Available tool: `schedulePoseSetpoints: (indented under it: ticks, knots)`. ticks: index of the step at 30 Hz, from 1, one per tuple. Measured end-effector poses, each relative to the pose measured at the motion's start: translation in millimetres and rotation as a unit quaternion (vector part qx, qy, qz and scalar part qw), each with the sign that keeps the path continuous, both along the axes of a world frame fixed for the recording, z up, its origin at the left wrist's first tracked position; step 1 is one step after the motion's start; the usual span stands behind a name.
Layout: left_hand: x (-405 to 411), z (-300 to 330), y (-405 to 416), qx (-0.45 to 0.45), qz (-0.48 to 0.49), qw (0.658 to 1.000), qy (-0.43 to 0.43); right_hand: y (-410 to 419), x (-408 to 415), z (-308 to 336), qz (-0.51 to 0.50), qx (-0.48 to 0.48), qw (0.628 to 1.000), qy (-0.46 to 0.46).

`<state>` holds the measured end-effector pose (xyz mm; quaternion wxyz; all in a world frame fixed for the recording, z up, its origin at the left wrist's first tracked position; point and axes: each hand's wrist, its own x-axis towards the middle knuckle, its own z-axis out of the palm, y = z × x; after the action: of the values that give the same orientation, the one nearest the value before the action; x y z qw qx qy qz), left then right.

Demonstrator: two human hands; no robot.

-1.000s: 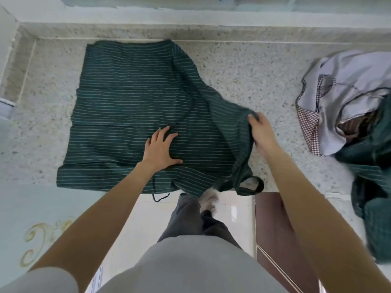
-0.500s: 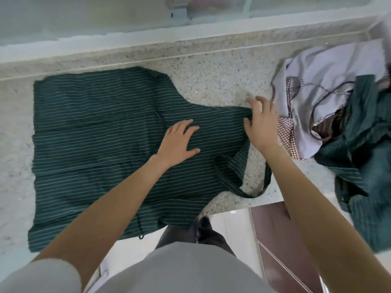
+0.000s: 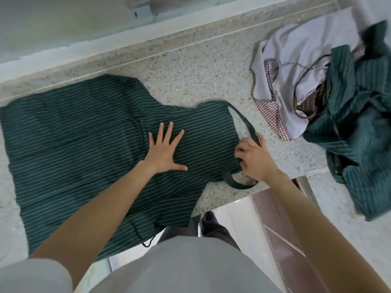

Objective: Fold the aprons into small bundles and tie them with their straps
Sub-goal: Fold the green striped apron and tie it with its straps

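Lying spread flat on the speckled stone counter [image 3: 190,66] is the green striped apron [image 3: 80,136]; the left hand [image 3: 166,150] is pressing on it with fingers splayed, while the right hand [image 3: 255,158] is pinching its neck strap [image 3: 243,121] at the bib's edge.

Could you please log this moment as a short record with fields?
surface: speckled counter
apron: green striped, spread flat, unfolded
left hand: pressed flat on the apron, fingers spread
right hand: grip on the neck strap
pile: other aprons heaped at right
stage: folding not yet begun
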<state>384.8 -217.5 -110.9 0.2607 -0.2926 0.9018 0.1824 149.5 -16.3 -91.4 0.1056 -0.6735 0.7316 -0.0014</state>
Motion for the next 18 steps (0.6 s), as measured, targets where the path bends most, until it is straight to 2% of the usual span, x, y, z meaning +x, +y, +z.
schedulePoseSetpoints:
  ticks: [2,4,6,9,12,15,18]
  knots:
    - [9.6,0.4,-3.2,-0.001,0.005,1.0,0.002,11.2,-17.3,0.2,-0.011,0.049,0.999,0.012]
    - [19.2,0.4,-2.9,-0.002,0.011,1.0,0.008,18.7,-25.9,3.4,-0.035,0.054,0.998,0.013]
    - [25.4,-1.8,-1.1,0.004,0.017,1.0,0.02,19.9,-24.4,7.5,-0.066,0.002,0.998,-0.012]
    - [27.3,-4.6,6.4,0.016,0.016,0.998,0.06,2.8,-6.4,17.0,-0.123,-0.104,0.976,-0.149]
    - [21.4,-1.9,13.8,0.048,0.013,0.991,0.124,-29.8,16.1,20.2,-0.105,-0.141,0.962,-0.211]
    - [18.1,8.3,8.2,0.061,0.05,0.967,0.244,-75.7,40.7,26.6,-0.093,-0.085,0.962,-0.24]
    - [31.7,20.1,-20.3,-0.019,0.14,0.93,0.34,-129.2,69.9,31.2,-0.085,-0.021,0.96,-0.265]
